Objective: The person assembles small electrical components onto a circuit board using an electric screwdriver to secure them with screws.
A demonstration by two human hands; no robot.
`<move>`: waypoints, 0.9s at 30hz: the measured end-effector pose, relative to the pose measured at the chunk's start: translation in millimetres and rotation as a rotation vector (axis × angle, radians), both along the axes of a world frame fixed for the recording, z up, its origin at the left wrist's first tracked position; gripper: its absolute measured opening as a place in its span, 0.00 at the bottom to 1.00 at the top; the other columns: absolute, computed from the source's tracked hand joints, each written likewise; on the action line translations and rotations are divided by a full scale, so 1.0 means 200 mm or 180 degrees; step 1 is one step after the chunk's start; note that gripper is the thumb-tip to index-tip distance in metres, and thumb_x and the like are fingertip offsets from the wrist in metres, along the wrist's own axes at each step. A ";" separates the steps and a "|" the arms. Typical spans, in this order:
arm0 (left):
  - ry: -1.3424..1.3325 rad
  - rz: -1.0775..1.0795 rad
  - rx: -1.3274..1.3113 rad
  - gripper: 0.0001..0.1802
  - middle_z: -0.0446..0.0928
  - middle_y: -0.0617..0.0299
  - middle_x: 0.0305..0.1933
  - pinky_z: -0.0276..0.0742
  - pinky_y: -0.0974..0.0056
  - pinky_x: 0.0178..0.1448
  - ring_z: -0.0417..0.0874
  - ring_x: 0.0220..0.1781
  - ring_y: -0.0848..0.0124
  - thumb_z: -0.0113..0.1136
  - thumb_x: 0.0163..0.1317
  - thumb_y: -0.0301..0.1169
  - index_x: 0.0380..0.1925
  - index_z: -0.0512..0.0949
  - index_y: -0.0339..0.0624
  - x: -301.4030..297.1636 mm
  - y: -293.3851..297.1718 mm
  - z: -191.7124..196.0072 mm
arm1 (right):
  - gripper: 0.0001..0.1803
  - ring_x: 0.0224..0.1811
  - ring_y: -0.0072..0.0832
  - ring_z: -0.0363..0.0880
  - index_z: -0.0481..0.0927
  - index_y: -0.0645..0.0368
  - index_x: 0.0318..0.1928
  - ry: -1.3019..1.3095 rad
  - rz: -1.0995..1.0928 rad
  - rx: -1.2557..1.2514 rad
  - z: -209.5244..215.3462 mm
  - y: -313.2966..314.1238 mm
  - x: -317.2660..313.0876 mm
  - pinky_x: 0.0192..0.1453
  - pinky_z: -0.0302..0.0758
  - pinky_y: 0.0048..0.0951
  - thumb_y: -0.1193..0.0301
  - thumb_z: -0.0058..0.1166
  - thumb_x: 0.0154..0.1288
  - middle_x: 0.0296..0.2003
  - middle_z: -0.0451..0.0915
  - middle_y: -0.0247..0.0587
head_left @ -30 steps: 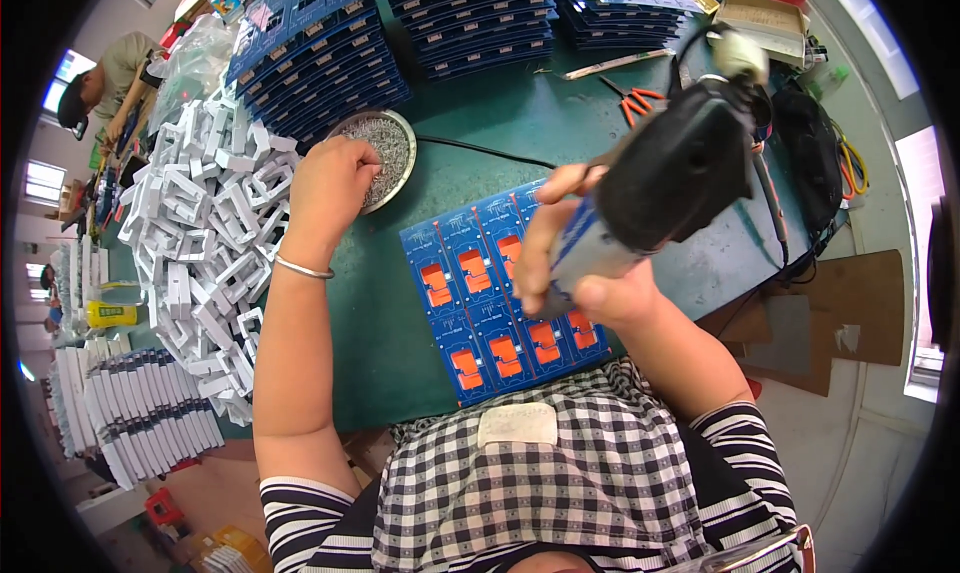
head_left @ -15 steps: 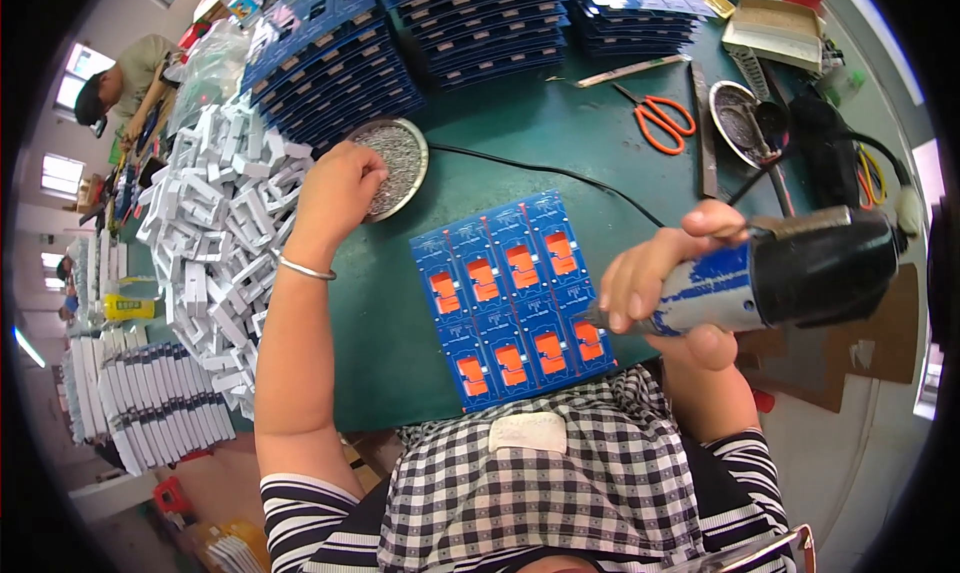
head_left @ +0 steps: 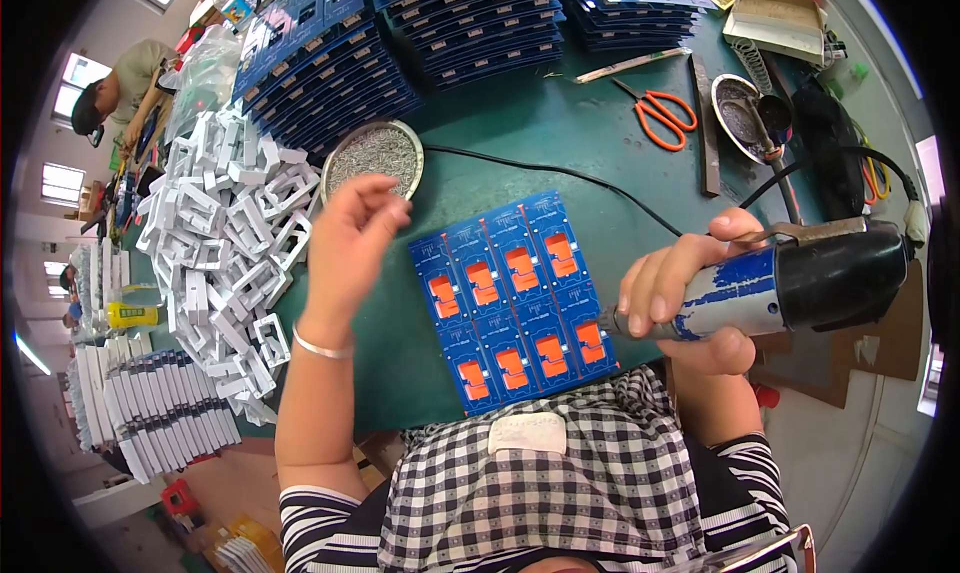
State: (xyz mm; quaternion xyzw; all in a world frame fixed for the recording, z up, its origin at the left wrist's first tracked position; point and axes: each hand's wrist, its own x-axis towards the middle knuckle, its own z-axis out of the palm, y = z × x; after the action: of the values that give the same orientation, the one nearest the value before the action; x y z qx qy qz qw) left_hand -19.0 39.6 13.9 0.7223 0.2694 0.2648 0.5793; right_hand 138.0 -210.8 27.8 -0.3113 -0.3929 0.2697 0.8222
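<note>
My right hand (head_left: 655, 283) is wrapped round a power screwdriver (head_left: 740, 291) with a silver, blue and black body. Its tip points left, at the right edge of a blue circuit board panel (head_left: 508, 311) with several orange pieces set in it. The panel lies flat on the table, near the checked apron. My left hand (head_left: 350, 238) is raised between the panel and a round bowl (head_left: 417, 151) of small metal pieces that look like screws. Thumb and fingers are pinched together there; anything between them is too small to make out.
White plastic frames (head_left: 225, 243) lie heaped at the left. Tall stacks of blue panels (head_left: 320, 68) line the back. Orange-handled scissors (head_left: 665, 120), a metal bar (head_left: 703, 123) and a second bowl (head_left: 722, 108) are at the right. A black cable (head_left: 555, 170) crosses the table. Another person (head_left: 130, 88) works far left.
My left hand has left the bowl and come toward me and slightly right, fingers still pinched. The screwdriver in my right hand has shifted slightly to the right.
</note>
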 end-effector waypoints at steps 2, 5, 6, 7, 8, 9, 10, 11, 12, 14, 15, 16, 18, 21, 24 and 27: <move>0.0260 -0.0729 0.0385 0.07 0.82 0.62 0.35 0.76 0.72 0.41 0.81 0.35 0.77 0.57 0.61 0.21 0.39 0.81 0.35 -0.04 -0.15 0.02 | 0.39 0.26 0.34 0.80 0.56 0.57 0.64 0.0009 -0.0055 0.0000 0.02 -0.01 -0.01 0.37 0.77 0.37 0.58 0.60 0.58 0.27 0.77 0.41; 0.0754 -0.1203 0.0415 0.08 0.83 0.57 0.35 0.77 0.70 0.41 0.84 0.36 0.71 0.56 0.59 0.21 0.36 0.82 0.39 -0.04 -0.38 0.03 | 0.39 0.27 0.35 0.80 0.56 0.56 0.64 0.0051 -0.0107 0.0004 0.03 -0.01 -0.01 0.37 0.76 0.36 0.57 0.61 0.58 0.28 0.77 0.41; 0.0732 -0.1298 0.0745 0.07 0.83 0.57 0.35 0.78 0.67 0.41 0.85 0.36 0.67 0.59 0.57 0.21 0.36 0.81 0.40 -0.05 -0.42 0.03 | 0.39 0.27 0.35 0.80 0.56 0.56 0.64 0.0053 -0.0138 -0.0004 0.03 -0.01 -0.01 0.37 0.76 0.36 0.57 0.61 0.58 0.28 0.77 0.41; 0.0676 -0.1362 0.1219 0.07 0.83 0.58 0.36 0.78 0.66 0.40 0.85 0.35 0.66 0.61 0.55 0.21 0.35 0.81 0.40 -0.05 -0.45 0.01 | 0.39 0.27 0.35 0.80 0.56 0.55 0.64 -0.0006 -0.0046 -0.0047 0.04 -0.01 -0.01 0.37 0.76 0.36 0.57 0.62 0.58 0.28 0.77 0.41; 0.0614 -0.1417 0.1692 0.08 0.83 0.59 0.36 0.78 0.65 0.40 0.85 0.35 0.65 0.63 0.54 0.22 0.35 0.81 0.41 -0.04 -0.48 -0.02 | 0.40 0.27 0.35 0.80 0.56 0.54 0.64 -0.0062 0.0049 -0.0089 0.04 -0.01 -0.01 0.37 0.76 0.36 0.57 0.63 0.58 0.28 0.77 0.41; 0.0479 -0.1366 0.1788 0.10 0.83 0.64 0.37 0.74 0.63 0.44 0.82 0.38 0.67 0.67 0.49 0.24 0.33 0.80 0.44 -0.04 -0.50 -0.05 | 0.40 0.27 0.35 0.80 0.56 0.54 0.64 -0.0015 -0.0088 -0.0082 0.04 -0.01 -0.02 0.38 0.76 0.36 0.57 0.63 0.58 0.28 0.77 0.40; 0.0471 -0.1397 0.1788 0.10 0.83 0.64 0.37 0.74 0.63 0.44 0.82 0.38 0.67 0.67 0.49 0.24 0.33 0.80 0.44 -0.02 -0.51 -0.05 | 0.40 0.27 0.35 0.80 0.56 0.54 0.64 -0.0014 -0.0119 -0.0085 0.02 -0.01 -0.01 0.38 0.76 0.36 0.57 0.63 0.58 0.28 0.77 0.40; 0.0477 -0.1463 0.2001 0.10 0.83 0.66 0.38 0.71 0.63 0.47 0.79 0.40 0.67 0.67 0.48 0.23 0.32 0.81 0.45 -0.02 -0.51 -0.06 | 0.40 0.29 0.35 0.81 0.54 0.60 0.64 -0.0097 0.0031 0.0185 0.00 0.00 0.01 0.39 0.78 0.35 0.63 0.63 0.57 0.29 0.77 0.43; 0.0490 -0.1515 0.2216 0.11 0.83 0.68 0.40 0.68 0.62 0.50 0.76 0.42 0.66 0.68 0.46 0.22 0.31 0.81 0.46 -0.01 -0.52 -0.07 | 0.41 0.32 0.35 0.81 0.53 0.66 0.64 -0.0180 0.0197 0.0458 -0.02 0.00 0.02 0.40 0.79 0.33 0.68 0.63 0.56 0.31 0.77 0.47; 0.0495 -0.1447 0.2186 0.11 0.80 0.72 0.40 0.62 0.61 0.53 0.72 0.45 0.67 0.69 0.43 0.25 0.29 0.81 0.49 0.00 -0.53 -0.11 | 0.41 0.32 0.34 0.81 0.53 0.66 0.64 0.0048 0.0024 0.0442 -0.03 0.02 -0.03 0.40 0.79 0.32 0.68 0.63 0.55 0.31 0.77 0.46; 0.0610 -0.1393 0.2287 0.11 0.79 0.72 0.39 0.61 0.61 0.52 0.72 0.45 0.67 0.70 0.43 0.26 0.28 0.81 0.50 0.00 -0.54 -0.11 | 0.42 0.32 0.33 0.81 0.53 0.66 0.63 0.0271 -0.0146 0.0422 -0.03 0.02 -0.04 0.39 0.79 0.30 0.67 0.63 0.55 0.30 0.77 0.45; 0.0726 -0.1337 0.2387 0.10 0.77 0.73 0.38 0.60 0.60 0.52 0.72 0.45 0.67 0.70 0.42 0.28 0.28 0.81 0.51 0.01 -0.54 -0.11 | 0.42 0.32 0.33 0.81 0.53 0.66 0.63 0.0275 -0.0151 0.0421 -0.04 0.02 -0.03 0.39 0.79 0.30 0.67 0.63 0.55 0.30 0.77 0.45; 0.0767 -0.1331 0.2421 0.10 0.76 0.73 0.38 0.59 0.60 0.52 0.71 0.46 0.67 0.70 0.42 0.29 0.27 0.81 0.52 0.01 -0.55 -0.12 | 0.41 0.32 0.32 0.81 0.53 0.66 0.62 -0.0101 0.0168 0.0299 -0.04 0.02 0.00 0.39 0.79 0.27 0.66 0.64 0.55 0.30 0.77 0.44; 0.0847 -0.1291 0.2435 0.09 0.75 0.73 0.36 0.58 0.59 0.51 0.71 0.45 0.67 0.70 0.42 0.31 0.26 0.81 0.52 0.02 -0.56 -0.11 | 0.41 0.30 0.30 0.80 0.54 0.67 0.61 0.0005 0.0141 0.0311 -0.05 0.04 -0.02 0.38 0.78 0.25 0.65 0.63 0.55 0.29 0.77 0.43; 0.0912 -0.1276 0.2403 0.07 0.75 0.74 0.34 0.57 0.60 0.51 0.70 0.45 0.68 0.70 0.44 0.32 0.24 0.82 0.53 0.04 -0.56 -0.10 | 0.40 0.28 0.27 0.79 0.56 0.68 0.61 -0.0020 0.0097 0.0222 -0.03 0.04 -0.04 0.36 0.76 0.24 0.67 0.64 0.53 0.28 0.77 0.42; 0.0942 -0.1325 0.2375 0.06 0.75 0.74 0.34 0.57 0.59 0.51 0.70 0.45 0.68 0.69 0.44 0.32 0.25 0.82 0.53 0.04 -0.56 -0.10 | 0.41 0.30 0.34 0.80 0.56 0.54 0.63 -0.0580 0.0354 -0.0502 0.05 -0.03 0.00 0.39 0.77 0.37 0.61 0.68 0.56 0.30 0.78 0.42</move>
State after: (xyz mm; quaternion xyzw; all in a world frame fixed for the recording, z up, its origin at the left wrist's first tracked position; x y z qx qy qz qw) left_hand -11.4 -71.9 -5.2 0.9506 0.0844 0.1155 0.2754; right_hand 137.3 -215.8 37.8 -0.3760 -0.4602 0.3156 0.7398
